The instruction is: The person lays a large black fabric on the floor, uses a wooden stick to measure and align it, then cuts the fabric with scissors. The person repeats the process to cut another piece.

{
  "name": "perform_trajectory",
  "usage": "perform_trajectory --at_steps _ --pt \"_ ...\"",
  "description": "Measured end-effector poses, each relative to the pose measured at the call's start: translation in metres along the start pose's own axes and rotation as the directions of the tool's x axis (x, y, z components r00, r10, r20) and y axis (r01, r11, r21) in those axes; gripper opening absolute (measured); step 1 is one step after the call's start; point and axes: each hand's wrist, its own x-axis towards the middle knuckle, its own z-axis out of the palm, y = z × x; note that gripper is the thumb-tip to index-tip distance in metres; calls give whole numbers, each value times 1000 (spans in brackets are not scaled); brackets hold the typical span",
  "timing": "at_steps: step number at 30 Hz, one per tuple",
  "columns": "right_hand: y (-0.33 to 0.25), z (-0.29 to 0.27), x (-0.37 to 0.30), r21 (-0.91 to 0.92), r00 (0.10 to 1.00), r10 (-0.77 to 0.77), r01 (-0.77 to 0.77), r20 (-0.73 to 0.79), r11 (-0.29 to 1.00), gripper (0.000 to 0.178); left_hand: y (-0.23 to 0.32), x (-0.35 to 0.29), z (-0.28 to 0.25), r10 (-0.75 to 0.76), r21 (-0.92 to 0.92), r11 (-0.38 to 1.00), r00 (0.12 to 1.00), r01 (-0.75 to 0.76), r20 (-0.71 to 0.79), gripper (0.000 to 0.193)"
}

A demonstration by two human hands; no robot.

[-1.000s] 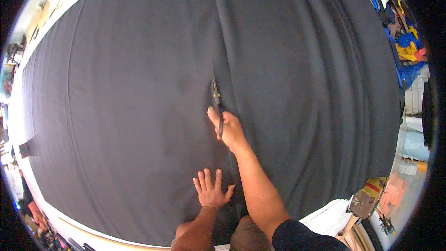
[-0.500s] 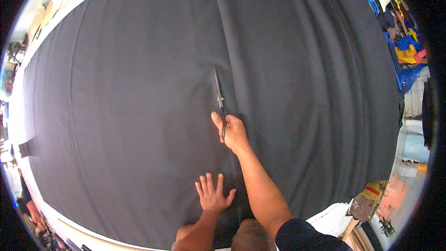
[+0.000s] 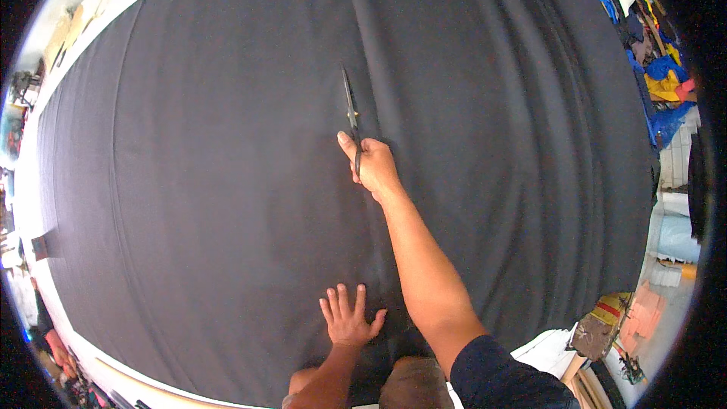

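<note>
A wide sheet of dark grey-black fabric [image 3: 227, 144] lies spread over a white table. My right hand [image 3: 372, 163] is closed round the handles of a pair of scissors [image 3: 349, 98], whose blades point away from me and look nearly together. They lie along the left side of a long raised fold in the cloth. Nearer to me, my left hand [image 3: 349, 318] rests flat on the fabric with its fingers spread. Whether the blades have cloth between them, I cannot tell.
Soft folds [image 3: 560, 144] run through the fabric on the right. Past the right edge lies a heap of coloured cloth scraps [image 3: 663, 83]. A brown box-like thing [image 3: 598, 333] stands at the lower right. The white table edge [image 3: 76, 344] shows at the left.
My right hand has slid farther away from me and slightly left along the fold, carrying the scissors. The left hand has stayed in place.
</note>
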Motion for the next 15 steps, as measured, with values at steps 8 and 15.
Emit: perform_trajectory --at_steps 8,15 --pt "-54 -1 70 -7 997 40 -40 69 999 62 -2 2 0 28 -23 999 999 -29 -31 75" --pt "-49 5 79 -46 999 5 -3 35 999 61 -1 2 1 20 -12 1000 998 -21 -52 76"
